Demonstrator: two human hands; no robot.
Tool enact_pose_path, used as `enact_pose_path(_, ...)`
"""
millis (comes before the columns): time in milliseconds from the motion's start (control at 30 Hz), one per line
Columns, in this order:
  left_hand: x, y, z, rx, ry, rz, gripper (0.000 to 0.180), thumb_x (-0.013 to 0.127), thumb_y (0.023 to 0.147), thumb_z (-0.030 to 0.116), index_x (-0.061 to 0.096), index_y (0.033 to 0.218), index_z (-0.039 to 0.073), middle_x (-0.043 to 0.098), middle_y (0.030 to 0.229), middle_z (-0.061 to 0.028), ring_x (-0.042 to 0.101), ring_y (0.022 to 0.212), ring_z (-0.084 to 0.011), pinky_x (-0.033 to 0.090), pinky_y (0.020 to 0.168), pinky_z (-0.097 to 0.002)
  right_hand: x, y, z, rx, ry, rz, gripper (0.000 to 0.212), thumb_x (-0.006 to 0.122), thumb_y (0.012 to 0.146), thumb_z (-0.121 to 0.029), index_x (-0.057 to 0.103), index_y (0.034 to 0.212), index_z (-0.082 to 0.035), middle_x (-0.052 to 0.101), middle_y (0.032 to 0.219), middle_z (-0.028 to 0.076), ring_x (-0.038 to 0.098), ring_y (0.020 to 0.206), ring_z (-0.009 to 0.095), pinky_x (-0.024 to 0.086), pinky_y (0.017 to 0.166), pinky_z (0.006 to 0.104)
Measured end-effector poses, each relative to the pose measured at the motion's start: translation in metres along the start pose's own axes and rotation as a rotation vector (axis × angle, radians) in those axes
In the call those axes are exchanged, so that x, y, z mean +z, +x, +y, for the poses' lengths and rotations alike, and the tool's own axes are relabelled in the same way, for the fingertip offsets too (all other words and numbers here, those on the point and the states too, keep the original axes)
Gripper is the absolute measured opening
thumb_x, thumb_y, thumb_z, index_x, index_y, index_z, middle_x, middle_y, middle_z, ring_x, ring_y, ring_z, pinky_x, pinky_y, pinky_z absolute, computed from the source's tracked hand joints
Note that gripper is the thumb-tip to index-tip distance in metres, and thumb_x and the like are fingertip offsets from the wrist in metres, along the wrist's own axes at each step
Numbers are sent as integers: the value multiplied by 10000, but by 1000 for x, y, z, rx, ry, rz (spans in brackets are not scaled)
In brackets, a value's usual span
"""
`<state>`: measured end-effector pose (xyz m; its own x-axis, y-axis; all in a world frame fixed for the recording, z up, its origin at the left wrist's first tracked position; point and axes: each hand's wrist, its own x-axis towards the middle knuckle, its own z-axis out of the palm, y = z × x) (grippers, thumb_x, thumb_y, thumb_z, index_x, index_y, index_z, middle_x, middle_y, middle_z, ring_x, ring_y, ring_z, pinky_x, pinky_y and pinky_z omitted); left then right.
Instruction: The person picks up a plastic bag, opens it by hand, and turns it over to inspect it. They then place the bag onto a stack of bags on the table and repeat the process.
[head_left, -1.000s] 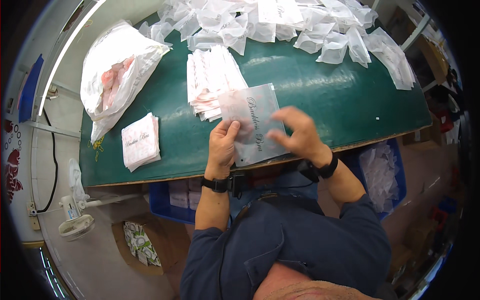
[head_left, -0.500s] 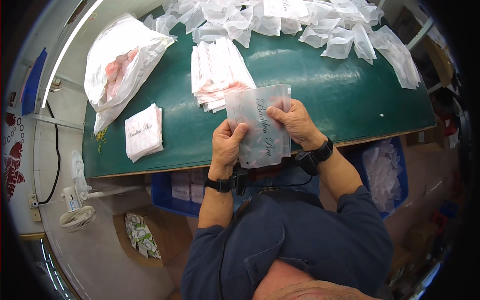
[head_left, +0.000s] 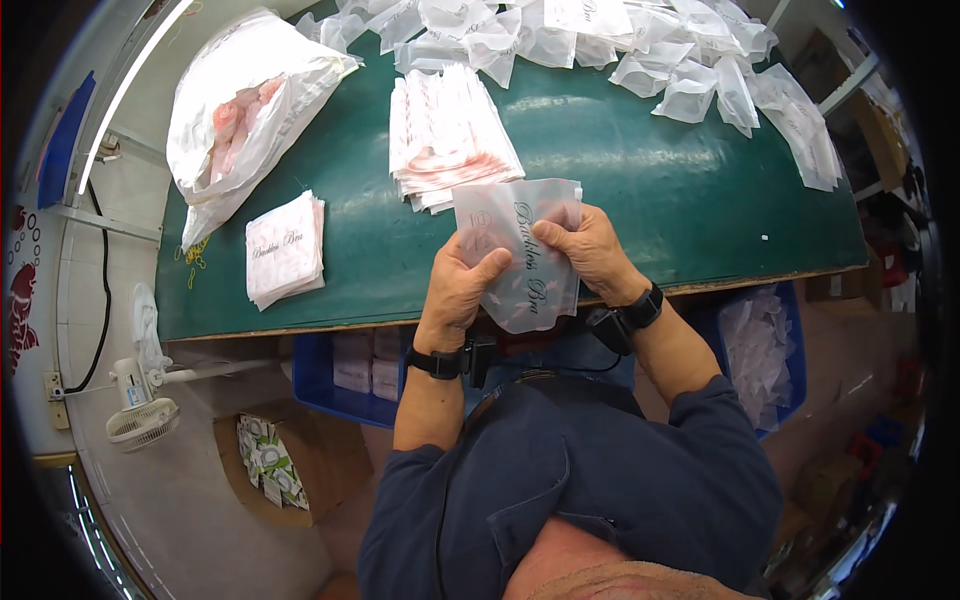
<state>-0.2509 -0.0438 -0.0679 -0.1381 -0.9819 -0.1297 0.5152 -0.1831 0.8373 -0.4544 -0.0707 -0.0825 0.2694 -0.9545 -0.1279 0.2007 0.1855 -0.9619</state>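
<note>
Both hands are closed on one cloudy bag (head_left: 518, 290) with dark writing on it. It is held up at the middle of the desk's near edge. The left hand (head_left: 462, 278) pinches its left side and the right hand (head_left: 603, 258) pinches its right side, with both thumbs on top. The step now looks like holding the bag flat and working it with the thumbs. The next move seems to call for a soft, even grip, since such a thin bag could bend or slip. The bag is cloudy, so I can't tell for sure what is inside. The green desk (head_left: 660, 210) has a big stack of white and pink pouches (head_left: 450, 120) just past the bag. A smaller pouch pile (head_left: 283, 252) sits by the near left corner, and a white sack (head_left: 235, 65) leans at the far left corner. Lots of puffy bags (head_left: 490, 45) crowd the far edge. Under the desk are a left blue bin (head_left: 350, 402) and a right blue bin (head_left: 796, 350). A small fan (head_left: 142, 415) is off to the left, above a brown box (head_left: 335, 465).
</note>
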Motion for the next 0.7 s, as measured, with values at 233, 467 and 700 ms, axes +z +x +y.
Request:
enact_pose_path(233,-18,5,-11,37,220,-80,182,737,926,105,725,1050,-27,736,958,-69,673,812,-122,562,737,-261,3,-9,-6,-59,3,-21,211,736,938,-234,708,921,-25,649,795,-25,543,699,51,452,647,217)
enact_pose_path(467,-6,7,-21,36,141,-55,219,744,929,146,715,1062,-26,730,968,-59,658,822,-112,548,733,-253,-7,-6,5,-1,70,-96,234,730,944,-240,717,1008,-16,665,833,-25,548,731,51,455,670,216)
enact_pose_path(700,-6,3,-9,367,495,166,338,741,942,241,660,1123,-33,694,971,-29,612,823,-90,502,730,-230,7,-8,-3,-245,-35,129,212,739,937,-223,701,942,-14,646,803,-37,532,698,53,447,633,229)
